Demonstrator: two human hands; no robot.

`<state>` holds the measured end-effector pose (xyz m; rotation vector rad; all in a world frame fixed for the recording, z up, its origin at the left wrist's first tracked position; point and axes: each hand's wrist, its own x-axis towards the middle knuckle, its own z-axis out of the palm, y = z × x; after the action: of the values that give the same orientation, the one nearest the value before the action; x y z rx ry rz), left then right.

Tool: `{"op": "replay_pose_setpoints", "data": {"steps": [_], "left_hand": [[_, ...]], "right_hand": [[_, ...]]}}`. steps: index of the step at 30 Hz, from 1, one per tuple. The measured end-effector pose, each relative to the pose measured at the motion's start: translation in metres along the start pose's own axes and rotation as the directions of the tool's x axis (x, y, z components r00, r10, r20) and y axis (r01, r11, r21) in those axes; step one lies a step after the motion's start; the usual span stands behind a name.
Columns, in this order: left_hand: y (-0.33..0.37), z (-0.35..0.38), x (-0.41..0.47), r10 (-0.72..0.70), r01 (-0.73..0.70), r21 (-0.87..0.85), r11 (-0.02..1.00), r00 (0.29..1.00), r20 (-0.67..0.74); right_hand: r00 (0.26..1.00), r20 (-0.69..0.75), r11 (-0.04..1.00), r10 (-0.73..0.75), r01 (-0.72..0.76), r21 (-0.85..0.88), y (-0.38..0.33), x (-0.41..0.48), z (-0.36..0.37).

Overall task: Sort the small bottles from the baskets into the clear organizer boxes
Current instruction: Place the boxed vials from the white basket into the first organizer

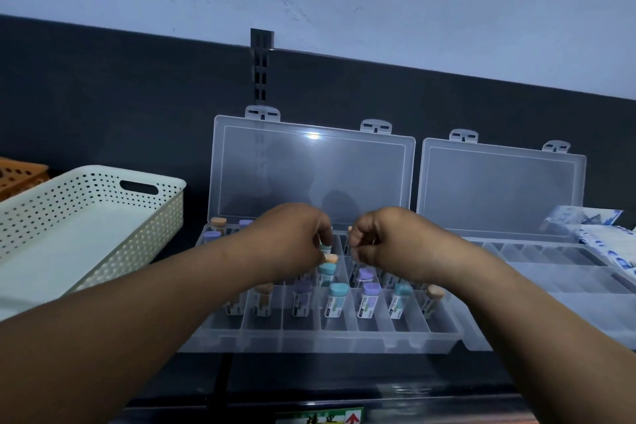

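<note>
L hand (292, 237) is reaching over the mid box (309, 344), its grip pinching a teal bottle (325, 247) by the cap. That bottle is sitting upright approx. mid-tray, behind the front row. An orange-cap bottle (331, 257) and a 2nd teal-cap one (327, 269) are standing just in front of it, packed close; can't tell if they're touching.

R hand (382, 237) is hovering beside the L, fingers curled in tight over the same tray. Can't tell whether its grip is holding anything, as the fingertips are hiding it.

Front row (339, 299) is standing upright, one bottle per compartment. Caps L to R are running orange, purple, teal, purple, teal, orange. More purple caps (366, 274) are showing under the R hand. At the back-L corner, one orange cap (218, 222) and two purple ones are poking up.

The mid box lid (309, 175) is standing open, leaning on the dark back panel (103, 96). The R box (550, 272) is sitting just beside the mid box, lid (499, 189) also up and compartments showing. Blue-white packets (602, 237) are lying on its far R edge.

A cream basket (151, 217) is sitting L of the mid box. An orange basket (20, 175) is peeking in behind it at frame edge. All of it is resting on a dark worktop (309, 372).
</note>
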<state>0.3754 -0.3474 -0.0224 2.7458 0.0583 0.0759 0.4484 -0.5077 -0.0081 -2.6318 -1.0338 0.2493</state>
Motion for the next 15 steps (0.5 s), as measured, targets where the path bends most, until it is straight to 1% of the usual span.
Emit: {"op": "replay_pose_setpoints", "data": {"steps": [2,4,6,8,11,15], "left_hand": [[-0.006,-0.008,-0.004,0.005,-0.005,0.010,1.000,0.999,-0.051],[-0.015,-0.017,-0.009,0.006,-0.004,0.020,1.000,0.994,-0.107],[-0.029,-0.026,-0.016,0.008,0.004,0.065,0.998,0.984,-0.177],[-0.040,-0.035,-0.021,0.020,0.011,0.141,0.990,0.976,-0.215],[-0.063,-0.053,-0.038,-0.015,0.075,0.234,0.969,0.968,-0.251],[-0.099,-0.079,-0.067,-0.100,0.177,0.238,0.955,0.947,-0.305]], "right_hand": [[0.999,-0.036,0.999,-0.033,0.031,-0.038,-0.009,0.001,0.000],[0.995,-0.064,0.991,-0.077,0.070,-0.115,-0.018,0.003,0.001],[0.987,-0.079,0.974,-0.144,0.127,-0.187,-0.030,0.005,0.002],[0.976,-0.084,0.960,-0.202,0.180,-0.216,-0.039,0.008,0.004],[0.967,-0.043,0.936,-0.249,0.229,-0.269,-0.061,0.016,0.010],[0.952,0.000,0.910,-0.308,0.294,-0.293,-0.097,0.031,0.019]]}}
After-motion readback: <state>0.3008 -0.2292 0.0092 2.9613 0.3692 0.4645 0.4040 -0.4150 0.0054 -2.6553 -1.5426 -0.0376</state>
